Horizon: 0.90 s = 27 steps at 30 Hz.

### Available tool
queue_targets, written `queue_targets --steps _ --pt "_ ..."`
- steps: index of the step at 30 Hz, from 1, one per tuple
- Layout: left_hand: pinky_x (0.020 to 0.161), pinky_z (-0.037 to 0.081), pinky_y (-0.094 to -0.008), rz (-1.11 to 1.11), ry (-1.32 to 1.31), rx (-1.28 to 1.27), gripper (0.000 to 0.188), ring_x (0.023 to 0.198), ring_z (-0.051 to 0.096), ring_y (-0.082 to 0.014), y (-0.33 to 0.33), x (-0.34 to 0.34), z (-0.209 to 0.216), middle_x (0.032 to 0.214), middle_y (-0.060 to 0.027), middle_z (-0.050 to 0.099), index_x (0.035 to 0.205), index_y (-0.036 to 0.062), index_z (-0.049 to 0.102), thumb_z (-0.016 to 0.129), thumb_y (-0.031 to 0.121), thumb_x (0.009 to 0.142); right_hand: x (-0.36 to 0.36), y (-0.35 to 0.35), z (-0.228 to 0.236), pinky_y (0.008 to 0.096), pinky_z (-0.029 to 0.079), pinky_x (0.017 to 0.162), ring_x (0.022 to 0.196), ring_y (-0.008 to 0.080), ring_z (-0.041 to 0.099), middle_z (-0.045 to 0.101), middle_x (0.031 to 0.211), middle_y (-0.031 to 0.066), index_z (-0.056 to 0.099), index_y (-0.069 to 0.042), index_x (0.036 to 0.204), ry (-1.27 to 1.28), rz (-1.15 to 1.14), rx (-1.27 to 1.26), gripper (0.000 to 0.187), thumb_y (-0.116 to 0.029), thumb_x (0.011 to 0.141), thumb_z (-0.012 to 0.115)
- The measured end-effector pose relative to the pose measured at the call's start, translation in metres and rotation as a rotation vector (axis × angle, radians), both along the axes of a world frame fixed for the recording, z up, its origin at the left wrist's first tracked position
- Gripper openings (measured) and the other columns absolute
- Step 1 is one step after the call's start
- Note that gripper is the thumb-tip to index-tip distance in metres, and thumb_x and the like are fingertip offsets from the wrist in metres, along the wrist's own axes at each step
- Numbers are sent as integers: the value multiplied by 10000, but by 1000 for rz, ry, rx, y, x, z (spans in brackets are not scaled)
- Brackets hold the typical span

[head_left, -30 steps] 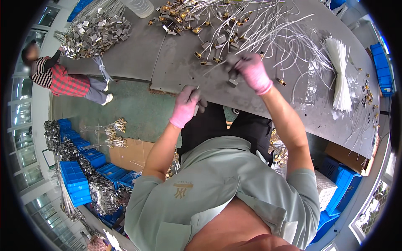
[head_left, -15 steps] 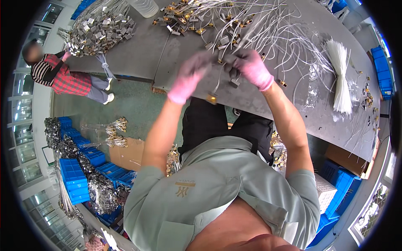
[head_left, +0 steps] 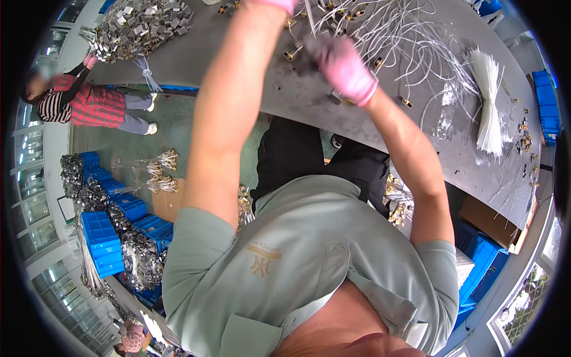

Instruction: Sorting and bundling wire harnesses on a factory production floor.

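Observation:
My right hand, in a pink glove with dark fingers, is low over the grey table. Its fingertips are smeared by motion, so what they hold, if anything, cannot be made out. A small grey block lies under its wrist. Beside the fingers sits a small brass-coloured part, and another brass part lies to the right. My left hand reaches far forward; only its pink cuff shows, and the fingers are cut off by the top edge. Loose white wires with brass ends spread beyond my right hand.
A tied bundle of white wires lies on the right of the grey table. A heap of grey blocks covers the far left, where a person in a plaid apron stands. Blue crates stand at the lower left.
My left hand has swung far forward to the top edge from over the table's near part. The brass part hanging below it is out of sight. My right hand has shifted slightly forward.

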<state>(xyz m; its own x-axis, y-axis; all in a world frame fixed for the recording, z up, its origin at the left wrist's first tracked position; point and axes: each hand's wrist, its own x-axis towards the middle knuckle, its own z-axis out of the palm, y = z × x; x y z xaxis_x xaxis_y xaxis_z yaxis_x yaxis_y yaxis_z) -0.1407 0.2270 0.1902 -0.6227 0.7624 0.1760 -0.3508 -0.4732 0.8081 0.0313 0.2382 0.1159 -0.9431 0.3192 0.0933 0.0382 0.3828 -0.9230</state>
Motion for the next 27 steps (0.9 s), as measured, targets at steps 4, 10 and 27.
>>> queue_targets --steps 4,10,27 --pt "443 364 -307 -199 -550 -414 143 500 427 -131 0 -47 59 629 17 449 910 108 605 558 244 911 43 -48 -93 288 523 598 608 180 644 649 691 116 590 55 826 108 -35 -561 373 -263 985 478" --pt "557 456 -323 93 198 -182 232 615 545 -163 -8 -22 -17 751 -32 571 1022 65 621 572 261 907 42 -36 -67 242 451 526 591 183 615 627 676 126 516 -13 768 150 -104 -709 523 -476 980 398" --pt "781 497 -375 160 1172 -335 174 925 610 -335 -61 109 -158 1069 -181 603 965 20 608 609 71 799 27 12 -70 266 478 819 875 147 586 643 1062 103 623 39 1015 616 -441 -899 414 -343 983 469"
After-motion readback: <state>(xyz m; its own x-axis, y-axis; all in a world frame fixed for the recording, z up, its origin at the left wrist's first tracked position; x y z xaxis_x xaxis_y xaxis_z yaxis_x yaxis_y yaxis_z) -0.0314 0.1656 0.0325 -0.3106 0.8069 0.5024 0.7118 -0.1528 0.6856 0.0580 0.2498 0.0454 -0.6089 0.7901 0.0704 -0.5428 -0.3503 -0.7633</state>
